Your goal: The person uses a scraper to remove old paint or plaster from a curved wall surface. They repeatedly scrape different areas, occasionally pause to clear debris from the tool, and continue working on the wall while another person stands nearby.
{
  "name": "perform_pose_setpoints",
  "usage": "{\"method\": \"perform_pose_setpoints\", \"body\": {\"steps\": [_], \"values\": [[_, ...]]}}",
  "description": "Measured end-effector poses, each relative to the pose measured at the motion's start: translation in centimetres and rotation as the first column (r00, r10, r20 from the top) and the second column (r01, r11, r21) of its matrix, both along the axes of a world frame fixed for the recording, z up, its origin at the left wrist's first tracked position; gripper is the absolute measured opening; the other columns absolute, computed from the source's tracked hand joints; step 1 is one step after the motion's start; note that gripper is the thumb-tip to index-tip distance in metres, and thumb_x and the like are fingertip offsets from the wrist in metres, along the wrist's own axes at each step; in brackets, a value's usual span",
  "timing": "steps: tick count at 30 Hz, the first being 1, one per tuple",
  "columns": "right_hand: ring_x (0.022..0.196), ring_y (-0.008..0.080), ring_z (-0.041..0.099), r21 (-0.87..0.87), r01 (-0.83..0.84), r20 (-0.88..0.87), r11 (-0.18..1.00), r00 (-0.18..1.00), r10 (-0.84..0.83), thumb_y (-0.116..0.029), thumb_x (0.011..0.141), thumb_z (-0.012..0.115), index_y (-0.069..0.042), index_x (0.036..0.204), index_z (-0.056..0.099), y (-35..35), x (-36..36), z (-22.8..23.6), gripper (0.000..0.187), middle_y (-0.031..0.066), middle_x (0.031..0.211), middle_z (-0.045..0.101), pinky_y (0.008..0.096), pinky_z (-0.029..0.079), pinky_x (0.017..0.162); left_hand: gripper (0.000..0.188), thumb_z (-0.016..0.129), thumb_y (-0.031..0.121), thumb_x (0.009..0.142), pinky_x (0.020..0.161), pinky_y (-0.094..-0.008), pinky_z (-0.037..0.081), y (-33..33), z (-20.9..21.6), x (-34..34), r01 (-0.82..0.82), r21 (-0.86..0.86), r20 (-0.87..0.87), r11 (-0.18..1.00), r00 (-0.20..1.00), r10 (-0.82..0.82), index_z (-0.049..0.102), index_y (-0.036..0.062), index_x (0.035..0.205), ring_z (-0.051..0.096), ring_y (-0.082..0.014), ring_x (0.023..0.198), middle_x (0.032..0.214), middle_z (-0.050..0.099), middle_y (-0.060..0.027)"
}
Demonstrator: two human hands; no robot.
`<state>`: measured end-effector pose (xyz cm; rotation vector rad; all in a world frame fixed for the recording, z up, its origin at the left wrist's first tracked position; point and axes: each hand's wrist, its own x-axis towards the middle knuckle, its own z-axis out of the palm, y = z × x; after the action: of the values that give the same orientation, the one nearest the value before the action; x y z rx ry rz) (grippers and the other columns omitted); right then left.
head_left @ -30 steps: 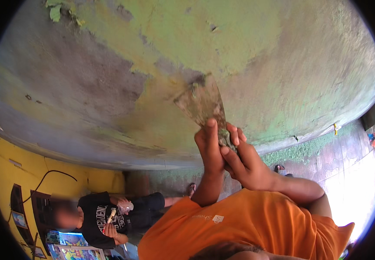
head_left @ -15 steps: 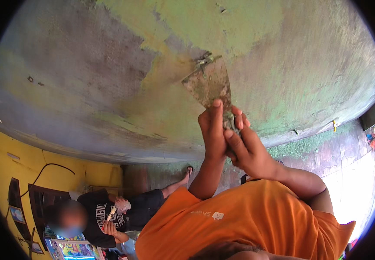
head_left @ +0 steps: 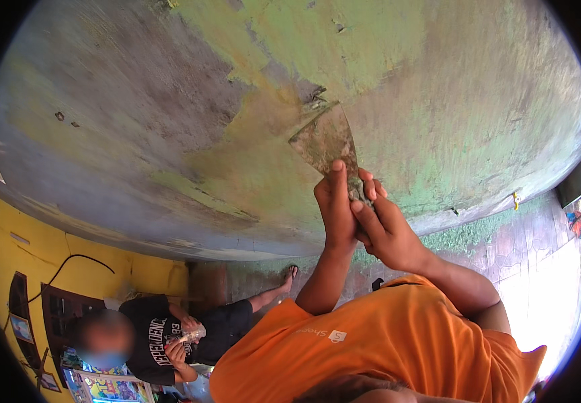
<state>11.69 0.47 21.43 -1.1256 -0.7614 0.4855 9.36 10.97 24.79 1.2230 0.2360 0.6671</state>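
Observation:
Both my hands are closed on a broad, stained scraper (head_left: 326,140) with a flared blade, in front of a wall of worn green paint (head_left: 398,121). My left hand (head_left: 337,208) wraps its handle, the thumb laid along the base of the blade. From the other side, my right hand (head_left: 392,235) grips the handle's lower end, which is crusted with pale green bits. The blade's wide edge lies just below a dark, raised flake (head_left: 316,95); whether it touches the wall I cannot tell.
Bare grey patches (head_left: 183,87) break up the paint on the wall. At the lower left a person in a black shirt (head_left: 149,332) holds a small pale object, beside a yellow wall (head_left: 28,235). A littered floor (head_left: 468,235) runs along the wall's foot.
Held in both hands, the scraper has drawn back a little from the raised flake, toward me. The view has shifted slightly. The other person's hands have moved a little.

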Motion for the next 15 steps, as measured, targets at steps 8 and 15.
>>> {"method": "perform_pose_setpoints", "body": {"steps": [8,15], "values": [[0.062,0.0099,0.053,0.002,0.011,-0.009,1.0,1.0,-0.011,-0.028,0.112,0.048,0.006,0.104,0.053,0.1,-0.1,1.4,0.035,0.0098,0.105,0.052,0.0268,0.044,0.052,0.049,0.052,0.041,0.109,0.061,-0.0386,0.052,-0.6,0.6,0.0,-0.022,0.014,0.043,1.0,0.999,0.021,0.061,-0.0002,0.083,0.057,-0.0204,0.061,0.062,0.053,-0.0069],[0.061,0.0107,0.053,-0.077,-0.098,-0.022,0.992,0.995,0.097,-0.027,0.112,0.047,0.007,0.104,0.054,0.4,0.7,1.0,0.036,0.007,0.091,0.054,0.0278,0.044,0.054,0.049,0.049,0.041,0.109,0.062,-0.0397,0.053,0.5,1.0,-0.1,-0.008,0.076,0.092,0.997,0.996,0.001,0.062,-0.0004,0.085,0.057,-0.0203,0.061,0.064,0.054,-0.0073]]}}
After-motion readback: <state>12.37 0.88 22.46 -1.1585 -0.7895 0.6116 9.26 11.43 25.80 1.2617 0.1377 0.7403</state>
